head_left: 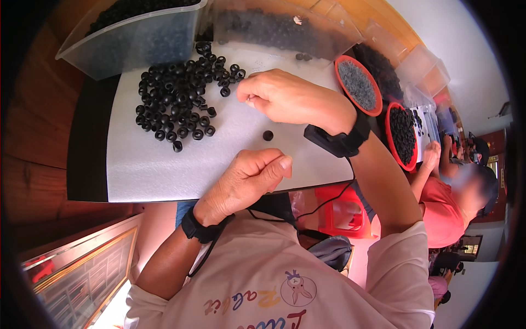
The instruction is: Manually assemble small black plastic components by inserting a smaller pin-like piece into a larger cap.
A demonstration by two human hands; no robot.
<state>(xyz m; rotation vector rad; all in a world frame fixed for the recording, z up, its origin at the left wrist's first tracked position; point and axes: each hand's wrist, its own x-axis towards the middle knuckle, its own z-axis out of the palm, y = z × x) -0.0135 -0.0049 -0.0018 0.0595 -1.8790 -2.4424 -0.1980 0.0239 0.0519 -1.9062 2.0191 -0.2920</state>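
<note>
A heap of small black hollow round parts (174,90) is spread over the left side of a white foam sheet (142,170). My right hand (293,98) is just right of the heap, its fingers curled together in a pinch; whatever sits between the fingertips is too small to name. Closer to the table's front edge, my left hand (244,178) is closed, the thumb laid against the curled fingers, and its contents are hidden. One single black round part (268,135) lies on the sheet between my two hands.
Two clear plastic bins (129,49) (274,33) with black parts line the table's back. On the right are a red basin (376,109) of grey translucent pieces and another red basin (390,140) of black parts. A co-worker (444,211) sits beyond. A red stool (323,222) stands below.
</note>
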